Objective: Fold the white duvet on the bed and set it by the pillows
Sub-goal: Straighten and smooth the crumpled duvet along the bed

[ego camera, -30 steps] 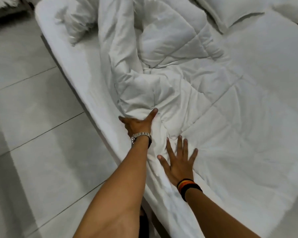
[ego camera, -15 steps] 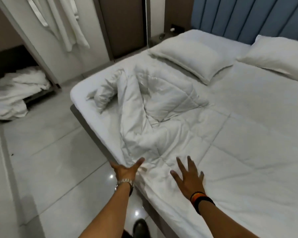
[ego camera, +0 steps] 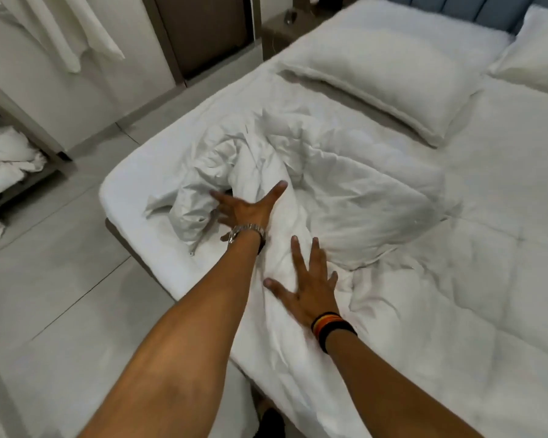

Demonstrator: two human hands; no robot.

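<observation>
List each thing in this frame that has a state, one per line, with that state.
Duvet: bunched and crumpled on the bed, not folded, short of the pillows.
Left hand: open, fingers spread, on the bunched edge of the duvet.
Right hand: open, palm flat on the duvet.
Near pillow: lying flat at the head of the bed.
Far pillow: lying flat, partly out of frame.

Both bare arms stretch forward toward twelve o'clock. The left hand (ego camera: 246,211) is spread wide, thumb pointing to one o'clock, a metal watch on its wrist. The right hand (ego camera: 305,290) lies flat, fingers (ego camera: 298,257) splayed, striped bands at its wrist.
</observation>
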